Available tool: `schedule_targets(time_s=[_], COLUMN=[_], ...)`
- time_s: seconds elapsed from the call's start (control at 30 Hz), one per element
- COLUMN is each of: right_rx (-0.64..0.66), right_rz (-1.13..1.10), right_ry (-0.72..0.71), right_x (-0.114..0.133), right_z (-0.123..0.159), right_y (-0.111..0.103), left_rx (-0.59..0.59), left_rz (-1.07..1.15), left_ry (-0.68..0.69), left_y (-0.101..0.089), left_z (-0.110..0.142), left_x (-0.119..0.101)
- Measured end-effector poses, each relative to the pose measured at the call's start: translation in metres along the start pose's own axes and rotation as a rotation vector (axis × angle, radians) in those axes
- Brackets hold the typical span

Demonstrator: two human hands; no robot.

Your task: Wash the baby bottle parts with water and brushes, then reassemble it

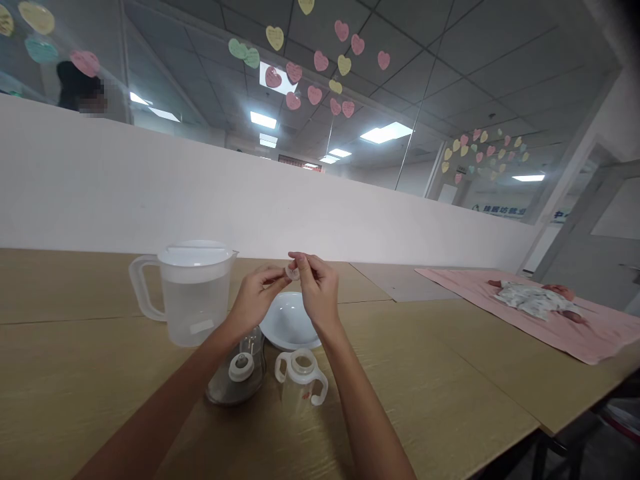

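Above a white bowl [280,325], my left hand [257,293] and my right hand [317,283] meet with their fingertips pinched around a small translucent round piece [293,272]. Fingers cover part of it, so its exact kind is unclear. Below the hands stands a clear baby bottle [299,387] with two white handles and an open top. Partly behind my left forearm lies a dark grey tray [227,395]. On it are a white bottle collar ring [241,367] and a clear cover [251,341].
A lidded translucent pitcher [195,300] stands left of the bowl. At the right, a baby doll [537,300] in patterned clothes lies on a pink cloth [465,293]. A white low wall [200,193] with glass above runs behind the wooden table [425,380]. Behind the glass is a person.
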State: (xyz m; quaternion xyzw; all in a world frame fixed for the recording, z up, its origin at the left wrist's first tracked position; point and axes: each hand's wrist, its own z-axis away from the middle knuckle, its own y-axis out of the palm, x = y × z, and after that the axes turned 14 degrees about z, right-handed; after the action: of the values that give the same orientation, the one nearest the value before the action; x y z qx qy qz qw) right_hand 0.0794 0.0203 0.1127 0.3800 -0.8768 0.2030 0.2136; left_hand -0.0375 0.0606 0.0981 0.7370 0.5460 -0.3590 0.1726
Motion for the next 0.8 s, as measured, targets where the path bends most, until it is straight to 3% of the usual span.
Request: schedule_targets(time_s=[0.13, 0.3, 0.4, 0.6, 0.7, 0.8], right_rx=[-0.106, -0.098, -0.151, -0.430, -0.509, -0.682], right_rz=[0.150, 0.329, 0.312, 0.169, 0.082, 0.017], right_ry=[-0.066, -0.150, -0.130, 0.094, 0.121, 0.119], right_x=[0.009, 0.009, 0.006, 0.016, 0.024, 0.022], right_z=[0.005, 0.007, 0.000, -0.010, -0.011, -0.012], right_y=[0.005, 0.007, -0.010, -0.053, -0.068, -0.090], left_rx=[-0.034, 0.038, 0.074, 0.144, 0.168, 0.184], left_rz=[-0.033, -0.122, -0.172, -0.151, -0.155, -0.265], left_ry=[0.125, 0.201, 0.176, 0.172, 0.163, 0.103], left_y=[0.002, -0.003, -0.005, -0.001, -0.004, -0.009], left_z=[0.001, 0.002, 0.001, 0.001, 0.001, 0.002], left_x=[-0.011, -0.005, 0.001, -0.012, -0.018, -0.015])
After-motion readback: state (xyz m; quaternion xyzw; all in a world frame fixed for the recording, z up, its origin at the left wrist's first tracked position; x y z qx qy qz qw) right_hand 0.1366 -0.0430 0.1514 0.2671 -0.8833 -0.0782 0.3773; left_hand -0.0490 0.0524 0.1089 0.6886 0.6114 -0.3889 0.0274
